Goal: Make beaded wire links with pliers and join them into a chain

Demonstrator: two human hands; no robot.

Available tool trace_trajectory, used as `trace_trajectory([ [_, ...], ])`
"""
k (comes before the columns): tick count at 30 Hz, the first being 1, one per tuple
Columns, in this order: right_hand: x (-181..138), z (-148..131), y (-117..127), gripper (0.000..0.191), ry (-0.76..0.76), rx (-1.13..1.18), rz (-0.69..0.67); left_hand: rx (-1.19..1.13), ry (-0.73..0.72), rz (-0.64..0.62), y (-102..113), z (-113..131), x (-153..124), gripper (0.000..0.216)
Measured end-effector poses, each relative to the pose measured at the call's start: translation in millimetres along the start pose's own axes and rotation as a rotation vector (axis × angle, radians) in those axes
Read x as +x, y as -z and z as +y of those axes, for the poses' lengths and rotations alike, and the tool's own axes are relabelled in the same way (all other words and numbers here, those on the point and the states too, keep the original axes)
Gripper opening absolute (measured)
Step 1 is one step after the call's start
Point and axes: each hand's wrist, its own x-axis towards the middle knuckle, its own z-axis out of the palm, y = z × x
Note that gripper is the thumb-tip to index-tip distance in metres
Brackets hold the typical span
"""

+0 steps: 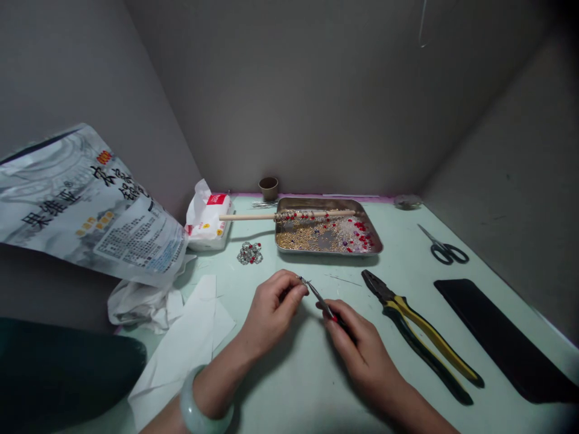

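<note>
My left hand [272, 305] is closed in a pinch on a tiny beaded piece [300, 279] held just above the pale green table [280, 374]. My right hand [356, 345] grips small red-handled pliers [322, 301], whose thin metal tip meets that piece at my left fingertips. A pale bangle [199, 410] circles my left wrist. Beyond my hands lies a metal tray [374, 241] of gold, red and clear beads, with a wooden stick [253, 216] strung with beads resting across its rim. A small finished bead cluster [250, 253] sits left of the tray.
Large yellow-and-black pliers [420, 334] lie right of my hands, then a black phone [502, 340] and black scissors [443, 247]. A tissue pack [207, 224], small brown cup [268, 188], big printed bag [85, 205] and white paper sheets [181, 343] fill the left. Grey walls enclose the table.
</note>
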Motion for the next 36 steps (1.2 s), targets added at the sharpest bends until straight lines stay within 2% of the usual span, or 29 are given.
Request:
trace_trajectory([
  [4, -2, -3, 5, 0.031, -0.287, 0.355, -0.116, -0.090, 0.054, -0.083, 7, -1, 3, 0.020],
  [7, -1, -3, 5, 0.036, -0.410, 0.608, -0.161, -0.175, 0.070, -0.127, 10, -1, 3, 0.020],
  [11, 0, 0, 5, 0.034, -0.465, 0.765, -0.171, -0.222, 0.063, -0.149, 10, -3, 3, 0.020],
  [17, 3, 3, 6, 0.034, -0.478, 0.791, -0.171, -0.065, 0.021, -0.077, 7, -5, 3, 0.021],
  [20, 3, 3, 6, 0.033, -0.460, 0.748, -0.170, -0.081, 0.067, -0.063, 6, -3, 1, 0.024],
  [24, 2, 5, 7, 0.037, -0.430, 0.645, -0.182, -0.306, 0.144, -0.028, 8, -1, 2, 0.021],
  [27, 2, 6, 7, 0.038, -0.373, 0.542, -0.182, -0.505, 0.236, -0.115, 11, -2, 5, 0.025],
  [31, 5, 1, 8, 0.034, -0.225, 0.288, -0.153, -0.660, 0.314, -0.170, 11, -9, 7, 0.032],
  [36, -1, -14, 16, 0.028, -0.094, -0.103, -0.058, -0.605, 0.383, -0.101, 8, -16, 6, 0.030],
])
